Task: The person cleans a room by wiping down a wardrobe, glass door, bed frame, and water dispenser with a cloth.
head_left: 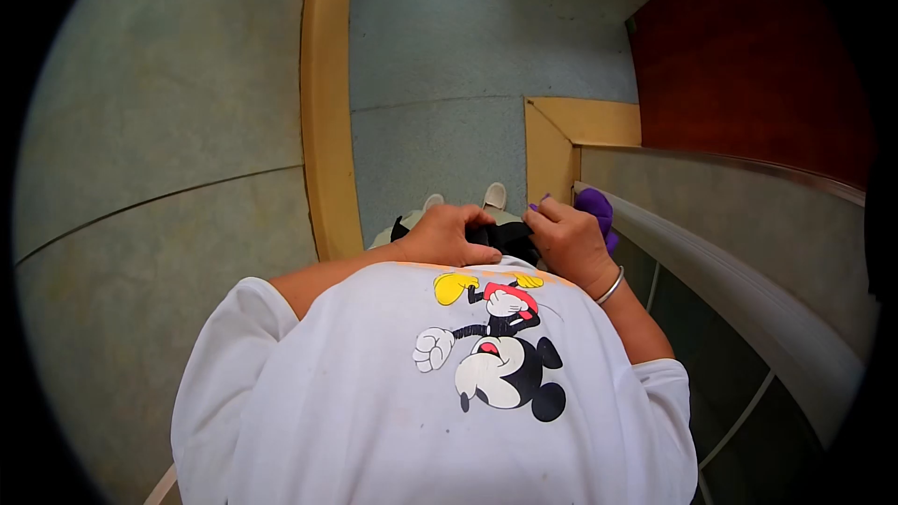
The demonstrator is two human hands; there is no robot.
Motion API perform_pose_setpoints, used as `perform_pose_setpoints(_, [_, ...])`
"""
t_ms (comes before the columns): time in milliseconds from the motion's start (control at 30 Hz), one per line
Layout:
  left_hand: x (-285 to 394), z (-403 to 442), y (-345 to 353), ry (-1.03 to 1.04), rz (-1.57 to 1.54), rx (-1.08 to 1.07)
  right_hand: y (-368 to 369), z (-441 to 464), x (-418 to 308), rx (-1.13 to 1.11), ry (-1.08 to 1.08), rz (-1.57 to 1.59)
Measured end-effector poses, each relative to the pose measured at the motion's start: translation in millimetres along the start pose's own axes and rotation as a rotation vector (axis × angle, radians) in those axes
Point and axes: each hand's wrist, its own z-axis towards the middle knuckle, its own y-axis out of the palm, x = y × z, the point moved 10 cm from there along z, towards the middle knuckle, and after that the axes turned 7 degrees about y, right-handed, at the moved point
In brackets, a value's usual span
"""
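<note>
Low in front of my waist, my left hand (447, 236) is curled with thumb and fingers about a black strap-like piece of fabric (510, 238). At the right end of that fabric, my right hand (569, 234) pinches it with bent fingers. A soft purple bundle (595, 209), perhaps cloth, shows behind the right hand, with small purple bits between its fingers; most of it is hidden. My right wrist has a silver bangle (611, 285). Below the hands, my white T-shirt (346, 402) with a cartoon mouse print fills the view.
Two light shoe tips (495, 194) stand on blue-grey flooring (435, 145). Yellowish trim (329, 112) borders a grey-green panel (178, 84) on the left. On the right are a yellow trim corner (580, 120), a red-brown panel (748, 65) and a pale rail (739, 281) close to my right arm.
</note>
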Motion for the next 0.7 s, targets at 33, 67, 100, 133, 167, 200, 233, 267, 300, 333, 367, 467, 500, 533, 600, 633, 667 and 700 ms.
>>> perform_pose_setpoints(33, [0.3,0.5,-0.9,0.029,-0.036,-0.005,-0.7,0.6,-0.6,-0.003,0.002,0.003])
perform_pose_setpoints(67, [-0.8,0.5,-1.0,0.027,-0.036,-0.006,-2.1,1.0,4.2,-0.009,0.050,0.079])
perform_pose_setpoints(100, [0.2,1.2,0.3,0.040,-0.049,-0.006,-3.1,0.5,9.8,-0.011,0.095,0.152])
perform_pose_setpoints(133, [1.5,2.9,1.9,0.052,-0.063,-0.011,-0.8,-0.1,12.7,-0.008,0.097,0.152])
perform_pose_setpoints(167, [0.7,3.9,2.1,0.052,-0.062,-0.013,2.5,0.5,20.3,0.014,0.140,0.307])
perform_pose_setpoints(200, [-0.4,4.6,2.0,0.055,-0.072,-0.005,4.7,0.3,27.5,0.035,0.186,0.464])
perform_pose_setpoints(233, [-0.7,6.3,2.1,0.059,-0.081,0.005,4.1,2.4,28.2,0.035,0.191,0.465])
perform_pose_setpoints(267, [-0.2,8.2,2.2,0.058,-0.082,0.002,2.2,6.7,29.2,0.038,0.215,0.401])
perform_pose_setpoints(300, [0.6,9.8,2.0,0.051,-0.044,-0.011,0.7,10.4,30.3,0.039,0.237,0.338])
perform_pose_setpoints(333, [0.9,10.9,1.4,0.043,-0.005,-0.024,2.0,12.8,31.1,0.025,0.247,0.293])
perform_pose_setpoints(367, [2.0,11.8,0.7,0.042,-0.005,-0.024,-2.1,14.2,29.3,0.024,0.246,0.294])
perform_pose_setpoints(467, [-0.4,14.3,0.8,0.010,-0.050,-0.032,-6.6,14.8,31.5,-0.011,0.310,0.412])
perform_pose_setpoints(500, [-5.9,15.9,2.4,-0.019,-0.089,-0.037,-5.1,10.6,34.7,-0.002,0.327,0.409])
perform_pose_setpoints(533, [-10.6,17.4,4.6,-0.046,-0.128,-0.041,-3.6,6.2,37.3,0.007,0.343,0.406])
perform_pose_setpoints(600, [-11.6,19.0,5.8,-0.033,-0.125,-0.038,-2.1,0.1,29.6,0.025,0.279,0.383])
perform_pose_setpoints(633, [-11.1,19.5,5.5,-0.025,-0.122,-0.037,-2.7,-2.3,22.9,0.040,0.219,0.363])
perform_pose_setpoints(667, [-10.0,19.8,4.4,-0.024,-0.121,-0.035,-2.7,-5.4,21.3,0.049,0.202,0.331])
perform_pose_setpoints(700, [-9.6,19.3,5.5,-0.036,-0.139,-0.056,0.2,-7.5,22.5,0.050,0.201,0.330])
